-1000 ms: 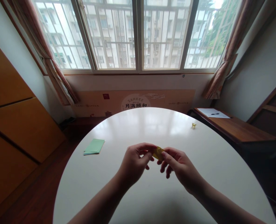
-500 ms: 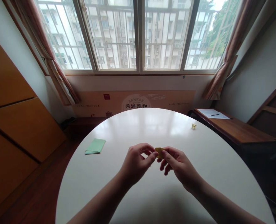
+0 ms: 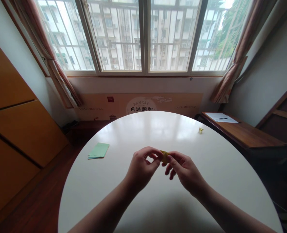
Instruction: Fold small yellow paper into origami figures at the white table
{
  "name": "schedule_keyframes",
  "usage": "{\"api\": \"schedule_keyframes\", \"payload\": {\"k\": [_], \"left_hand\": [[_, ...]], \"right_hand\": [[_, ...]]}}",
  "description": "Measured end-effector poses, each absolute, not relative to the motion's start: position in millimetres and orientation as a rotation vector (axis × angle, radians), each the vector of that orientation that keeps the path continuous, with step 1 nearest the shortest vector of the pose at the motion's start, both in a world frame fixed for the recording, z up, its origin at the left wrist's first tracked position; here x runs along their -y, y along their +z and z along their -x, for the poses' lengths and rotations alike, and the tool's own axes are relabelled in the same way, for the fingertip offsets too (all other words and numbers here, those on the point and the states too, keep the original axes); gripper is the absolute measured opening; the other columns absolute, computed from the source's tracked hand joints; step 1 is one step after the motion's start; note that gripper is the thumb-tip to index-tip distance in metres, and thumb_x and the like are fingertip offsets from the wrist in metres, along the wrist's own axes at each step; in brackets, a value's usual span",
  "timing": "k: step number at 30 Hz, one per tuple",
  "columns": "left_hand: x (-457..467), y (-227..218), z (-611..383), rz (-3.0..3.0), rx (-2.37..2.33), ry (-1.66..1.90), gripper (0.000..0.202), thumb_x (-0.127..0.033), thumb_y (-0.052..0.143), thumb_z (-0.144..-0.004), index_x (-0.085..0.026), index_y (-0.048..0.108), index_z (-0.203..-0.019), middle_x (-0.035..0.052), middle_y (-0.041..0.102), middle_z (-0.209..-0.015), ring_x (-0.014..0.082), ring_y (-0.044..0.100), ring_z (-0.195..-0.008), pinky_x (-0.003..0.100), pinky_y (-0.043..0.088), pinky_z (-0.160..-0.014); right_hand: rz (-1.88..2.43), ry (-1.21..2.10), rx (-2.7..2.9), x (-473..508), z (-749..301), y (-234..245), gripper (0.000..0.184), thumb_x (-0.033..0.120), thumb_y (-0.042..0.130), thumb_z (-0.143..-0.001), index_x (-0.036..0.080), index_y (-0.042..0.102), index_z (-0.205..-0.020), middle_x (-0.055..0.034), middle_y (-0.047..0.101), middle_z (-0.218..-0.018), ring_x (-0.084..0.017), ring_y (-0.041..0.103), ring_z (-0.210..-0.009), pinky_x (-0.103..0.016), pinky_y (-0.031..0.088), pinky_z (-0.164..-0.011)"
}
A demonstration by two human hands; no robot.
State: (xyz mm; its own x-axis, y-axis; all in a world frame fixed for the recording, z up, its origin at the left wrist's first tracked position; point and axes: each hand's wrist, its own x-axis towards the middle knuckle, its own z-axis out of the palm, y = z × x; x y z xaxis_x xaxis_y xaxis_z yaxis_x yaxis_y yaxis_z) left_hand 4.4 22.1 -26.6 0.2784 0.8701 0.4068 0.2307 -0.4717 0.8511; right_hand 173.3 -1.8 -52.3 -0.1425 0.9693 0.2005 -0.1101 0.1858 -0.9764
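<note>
A small piece of folded yellow paper [image 3: 165, 156] is held up above the white round table [image 3: 94, 200]. My left hand [image 3: 144, 165] pinches its left edge between thumb and forefinger. My right hand [image 3: 183, 168] grips the right side, thumb on the near face, with the other fingers curled loosely beneath. Both hands hide parts of the folds. Toward the far right of the table stands a tiny yellow folded paper figure [image 3: 201, 130]. At the left lies a small stack of green paper sheets [image 3: 99, 150].
Beyond the table's right edge is a wooden desk [image 3: 259, 132] bearing a white sheet with a dark pen [image 3: 223, 118]. A long printed box [image 3: 94, 103] stands under the window behind the table. Orange cabinets [image 3: 12, 129] are at the left.
The yellow paper's outline has changed from a flat-topped shape to one with a pointed upper left corner. My left fingers have closed further over its left edge.
</note>
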Motion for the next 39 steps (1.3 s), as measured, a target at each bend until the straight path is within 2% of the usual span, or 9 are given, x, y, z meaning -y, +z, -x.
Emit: {"api": "schedule_keyframes", "payload": {"k": [5, 11, 15, 21, 30, 39], "left_hand": [[-21, -25, -7, -1.860, -0.931, 1.213, 0.011, -0.019, 0.066, -0.083, -0.016, 0.076, -0.085, 0.0076, 0.069, -0.091, 0.0175, 0.067, -0.076, 0.020, 0.051, -0.049], [-20, -21, -7, -1.890, -0.937, 1.169, 0.012, -0.014, 0.068, -0.079, -0.016, 0.074, -0.090, 0.0074, 0.067, -0.090, 0.0173, 0.065, -0.076, 0.018, 0.048, -0.046], [-22, -21, -4, -1.940, -0.910, 1.116, 0.022, -0.009, 0.066, -0.077, -0.016, 0.073, -0.097, 0.0067, 0.067, -0.094, 0.0174, 0.066, -0.079, 0.018, 0.049, -0.049], [-23, -21, -1, -2.009, -0.909, 1.060, 0.031, -0.006, 0.062, -0.077, -0.020, 0.075, -0.102, 0.0062, 0.066, -0.099, 0.0152, 0.066, -0.077, 0.018, 0.049, -0.049], [-24, -14, 5, -1.925, -0.839, 0.987, 0.027, -0.017, 0.070, -0.079, -0.017, 0.074, -0.106, 0.0088, 0.067, -0.099, 0.0204, 0.066, -0.087, 0.018, 0.050, -0.048], [-22, -14, 4, -1.930, -0.825, 0.993, 0.027, -0.015, 0.070, -0.079, -0.018, 0.074, -0.105, 0.0090, 0.067, -0.100, 0.0187, 0.067, -0.082, 0.017, 0.049, -0.045]], "right_hand": [[0.930, 1.238, 1.344, 4, -173, -50, 0.033, 0.047, 0.057, -0.094, 0.016, 0.069, -0.098, -0.0054, 0.067, -0.082, -0.014, 0.063, -0.060, -0.022, 0.048, -0.045], [0.945, 1.273, 1.353, 6, -174, -45, 0.036, 0.049, 0.058, -0.092, 0.015, 0.071, -0.098, -0.0058, 0.066, -0.080, -0.016, 0.062, -0.063, -0.024, 0.049, -0.047], [0.967, 1.252, 1.388, 5, -176, -46, 0.034, 0.046, 0.064, -0.089, 0.014, 0.071, -0.100, -0.0052, 0.066, -0.076, -0.016, 0.061, -0.063, -0.024, 0.049, -0.048], [0.994, 1.258, 1.384, 7, -176, -44, 0.033, 0.043, 0.063, -0.090, 0.013, 0.072, -0.099, -0.0072, 0.067, -0.081, -0.016, 0.061, -0.065, -0.024, 0.049, -0.049], [0.845, 1.468, 1.264, 7, -181, -40, 0.028, 0.041, 0.063, -0.089, 0.015, 0.074, -0.093, -0.0053, 0.065, -0.077, -0.016, 0.060, -0.065, -0.023, 0.048, -0.049], [0.881, 1.388, 1.313, 7, -181, -40, 0.029, 0.042, 0.066, -0.087, 0.015, 0.075, -0.093, -0.0057, 0.065, -0.075, -0.017, 0.061, -0.065, -0.023, 0.049, -0.048]]}}
